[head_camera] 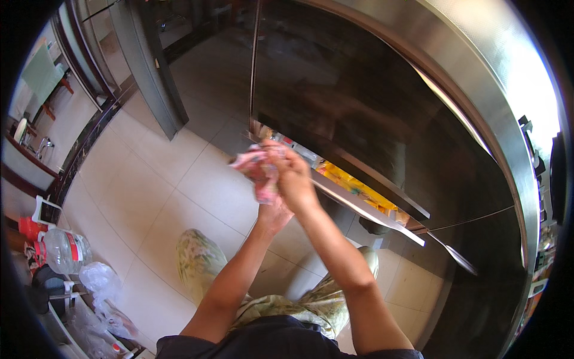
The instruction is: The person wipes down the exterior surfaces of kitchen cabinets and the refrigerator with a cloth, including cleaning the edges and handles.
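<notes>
Both my hands are raised in front of me, holding a crumpled pink patterned cloth (262, 172). My right hand (293, 177) grips it from above, fingers curled. Below and partly behind it, my left hand (274, 215) touches the cloth's lower end; its fingers are mostly hidden. Motion blurs the cloth. Just beyond my right hand, a drawer (367, 208) in the dark glossy cabinet stands a little way out, with yellow plastic packaging (354, 184) and clear packages inside.
A steel counter edge (506, 94) curves along the right above the dark cabinet (350, 80). A dark door panel (143, 67) stands at upper left. At lower left are a large clear plastic bottle (67, 251), plastic bags (101, 280) and a rack (60, 327). Tiled floor (152, 197) lies below.
</notes>
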Tool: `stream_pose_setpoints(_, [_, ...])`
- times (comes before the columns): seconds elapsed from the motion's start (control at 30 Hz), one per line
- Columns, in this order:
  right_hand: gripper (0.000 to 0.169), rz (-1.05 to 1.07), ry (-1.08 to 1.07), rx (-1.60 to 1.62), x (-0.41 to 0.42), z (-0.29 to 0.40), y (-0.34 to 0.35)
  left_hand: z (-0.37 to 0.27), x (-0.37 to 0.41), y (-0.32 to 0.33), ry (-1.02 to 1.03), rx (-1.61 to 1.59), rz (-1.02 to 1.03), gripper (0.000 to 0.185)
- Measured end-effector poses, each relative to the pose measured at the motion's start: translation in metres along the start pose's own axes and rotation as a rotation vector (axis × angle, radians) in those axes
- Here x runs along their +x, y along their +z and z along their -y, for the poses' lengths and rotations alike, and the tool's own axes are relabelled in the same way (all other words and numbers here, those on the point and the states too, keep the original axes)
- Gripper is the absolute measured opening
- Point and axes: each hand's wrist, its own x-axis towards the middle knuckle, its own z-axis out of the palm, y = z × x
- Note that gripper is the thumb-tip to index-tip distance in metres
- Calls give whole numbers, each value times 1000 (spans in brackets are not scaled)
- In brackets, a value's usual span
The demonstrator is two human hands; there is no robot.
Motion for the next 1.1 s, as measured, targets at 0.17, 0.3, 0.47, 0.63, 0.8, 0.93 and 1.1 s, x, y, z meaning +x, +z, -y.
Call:
stream_pose_setpoints(0.17, [22,-289,-683,-448,-51,107,-35,7,17,-15,-141,-194,-248,61])
stream_pose_setpoints(0.3, [25,-478,-1456,-1435,-34,152,-86,10,37,-14,-164,-195,-220,58])
stream_pose_setpoints(0.47, [45,-555,-1199,-2025,-6,108,-129,9,51,-10,-181,-161,-281,56])
stream_pose_setpoints(0.63, [46,-438,-1229,-2149,27,64,-115,-3,44,-38,-211,48,-255,61])
stream_pose_setpoints(0.8, [48,-81,-1113,-2206,66,14,-71,-39,31,-63,-156,319,-338,63])
stream_pose_setpoints(0.93, [47,28,-1188,-2255,105,-42,-49,-78,16,-68,-110,565,-368,65])
stream_pose_setpoints(1.1, [61,360,-1123,-2760,93,-113,-84,-108,-6,-69,-87,670,-357,64])
